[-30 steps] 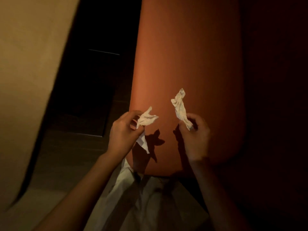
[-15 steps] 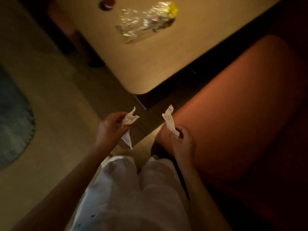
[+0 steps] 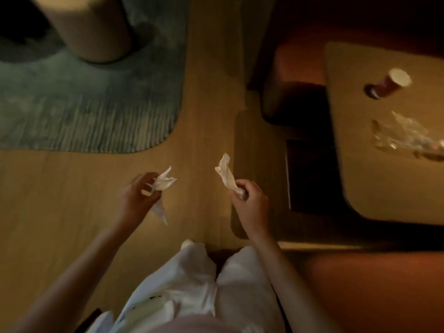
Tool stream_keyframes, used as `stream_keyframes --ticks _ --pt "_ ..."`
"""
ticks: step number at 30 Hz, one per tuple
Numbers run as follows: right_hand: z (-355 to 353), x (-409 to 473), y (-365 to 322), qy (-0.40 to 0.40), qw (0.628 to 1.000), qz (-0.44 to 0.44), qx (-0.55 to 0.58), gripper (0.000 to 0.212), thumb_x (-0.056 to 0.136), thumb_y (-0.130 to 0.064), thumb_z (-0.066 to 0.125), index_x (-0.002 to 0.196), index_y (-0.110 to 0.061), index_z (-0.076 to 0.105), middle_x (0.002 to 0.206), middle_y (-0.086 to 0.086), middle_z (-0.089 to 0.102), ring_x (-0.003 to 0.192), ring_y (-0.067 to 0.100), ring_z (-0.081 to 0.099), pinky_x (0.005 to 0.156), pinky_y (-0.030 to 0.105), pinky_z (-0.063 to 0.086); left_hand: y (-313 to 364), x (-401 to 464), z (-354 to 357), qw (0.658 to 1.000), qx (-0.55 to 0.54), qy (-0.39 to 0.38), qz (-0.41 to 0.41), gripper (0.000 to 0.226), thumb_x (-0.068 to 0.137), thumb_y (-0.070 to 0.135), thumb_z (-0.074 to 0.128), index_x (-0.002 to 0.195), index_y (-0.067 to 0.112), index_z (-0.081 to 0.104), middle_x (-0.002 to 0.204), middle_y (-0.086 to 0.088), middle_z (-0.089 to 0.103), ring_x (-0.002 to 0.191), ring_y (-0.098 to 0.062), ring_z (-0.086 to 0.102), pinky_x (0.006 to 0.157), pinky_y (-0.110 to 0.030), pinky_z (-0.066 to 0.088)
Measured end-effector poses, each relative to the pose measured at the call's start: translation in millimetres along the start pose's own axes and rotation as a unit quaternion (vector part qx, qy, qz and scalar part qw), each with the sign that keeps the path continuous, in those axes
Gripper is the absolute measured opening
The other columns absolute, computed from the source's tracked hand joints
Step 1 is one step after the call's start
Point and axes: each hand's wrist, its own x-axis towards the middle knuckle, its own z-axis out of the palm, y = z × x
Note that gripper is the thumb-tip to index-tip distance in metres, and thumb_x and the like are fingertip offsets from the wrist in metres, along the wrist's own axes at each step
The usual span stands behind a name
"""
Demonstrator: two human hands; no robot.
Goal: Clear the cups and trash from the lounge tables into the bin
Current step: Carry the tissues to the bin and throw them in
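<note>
Tissues in hand, view now off the sofa.
Your left hand (image 3: 138,197) grips one tissue (image 3: 164,182), your right hand (image 3: 249,200) another (image 3: 225,174); cup (image 3: 389,84) and wrapper (image 3: 406,135) remain on the table (image 3: 355,164).

Left tissue (image 3: 164,184): we see crumpled white paper pinched in the left hand (image 3: 139,200), one tail hanging below.
Right tissue (image 3: 227,175): twisted white strip, upright from the right hand (image 3: 249,204).
Cup (image 3: 389,84): red paper, on the table (image 3: 360,164).
Wrapper (image 3: 406,135): clear crinkled plastic near the cup.
</note>
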Motion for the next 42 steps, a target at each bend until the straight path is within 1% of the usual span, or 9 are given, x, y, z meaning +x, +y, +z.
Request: stream_keyframes --ticks 3,5,9,11,15,21,24,32,42 --pt "66 31 -63 -0.047 0.997 -0.057 0.021 0.019 0.084 -0.024 0.069 0.102 -0.023 0.066 0.089 -0.015 0.062 0.078 0.001 0.061 0.065 0.022 0.054 -43 15 -78 0.995 0.016 0.089 -0.030 0.051 0.071 -0.007 0.074 0.108 0.025 0.061 0.094 0.001 0.063 0.076 -0.015 0.063 0.060 -0.007 0.048" --pt "104 48 -101 -0.087 0.991 -0.097 0.019 0.019 0.084 -0.024 0.070 0.103 -0.021 0.066 0.091 -0.013 0.063 0.080 0.004 0.061 0.068 0.023 0.055 -63 19 -121 0.987 0.013 0.147 -0.058 0.054 0.070 -0.006 0.075 0.104 0.034 0.060 0.091 0.013 0.063 0.074 -0.003 0.060 0.060 -0.004 0.047" --pt "172 86 -167 -0.168 0.972 -0.166 0.010 0.019 0.084 -0.022 0.070 0.103 -0.022 0.066 0.092 -0.011 0.061 0.082 0.008 0.061 0.069 0.026 0.056 -96 15 -177 0.963 0.008 0.246 -0.111 0.048 0.071 0.002 0.073 0.107 0.032 0.061 0.094 0.032 0.060 0.077 0.010 0.059 0.062 -0.006 0.048" --pt "206 107 -196 -0.209 0.961 -0.182 0.004 0.018 0.084 -0.022 0.070 0.102 -0.022 0.066 0.094 -0.008 0.063 0.084 0.009 0.061 0.072 0.033 0.057 -110 17 -196 0.949 0.010 0.279 -0.145 0.049 0.071 0.004 0.073 0.106 0.037 0.060 0.091 0.028 0.061 0.078 0.010 0.060 0.063 -0.011 0.050" --pt "281 155 -259 -0.277 0.938 -0.210 0.003 0.017 0.086 -0.021 0.068 0.103 -0.023 0.065 0.097 -0.006 0.064 0.087 0.011 0.061 0.077 0.041 0.057 -147 46 -241 0.915 0.022 0.349 -0.199 0.038 0.073 0.004 0.073 0.105 0.023 0.066 0.092 0.010 0.064 0.073 0.001 0.061 0.063 -0.028 0.055" --pt "409 226 -378 -0.387 0.877 -0.285 0.001 0.019 0.085 -0.018 0.068 0.104 -0.016 0.066 0.098 -0.002 0.064 0.089 0.014 0.061 0.079 0.044 0.054 -195 99 -341 0.836 0.046 0.466 -0.286 0.039 0.075 0.009 0.073 0.103 0.035 0.064 0.092 0.012 0.067 0.074 0.003 0.062 0.061 -0.015 0.050" --pt "470 241 -439 -0.417 0.843 -0.338 -0.009 0.018 0.084 -0.016 0.068 0.102 -0.014 0.068 0.094 -0.001 0.065 0.084 0.012 0.061 0.076 0.042 0.053 -214 118 -385 0.813 0.063 0.485 -0.316 0.037 0.075 0.010 0.074 0.105 0.031 0.065 0.091 0.012 0.066 0.075 0.004 0.062 0.060 -0.008 0.046" --pt "648 252 -565 -0.464 0.763 -0.448 -0.033 0.016 0.083 -0.018 0.068 0.099 -0.017 0.067 0.088 -0.005 0.064 0.076 0.006 0.057 0.069 0.034 0.052 -312 165 -493 0.772 0.047 0.514 -0.371 0.033 0.078 0.013 0.072 0.106 0.027 0.066 0.094 0.008 0.065 0.077 -0.004 0.061 0.066 -0.027 0.055" --pt "865 238 -734 -0.475 0.741 -0.474 -0.034 0.018 0.083 -0.017 0.068 0.100 -0.019 0.066 0.089 -0.007 0.063 0.078 0.005 0.058 0.069 0.032 0.052 -471 202 -707 0.764 0.019 0.506 -0.400 0.036 0.079 0.011 0.071 0.109 0.029 0.064 0.097 0.011 0.062 0.083 -0.002 0.059 0.072 -0.031 0.056"
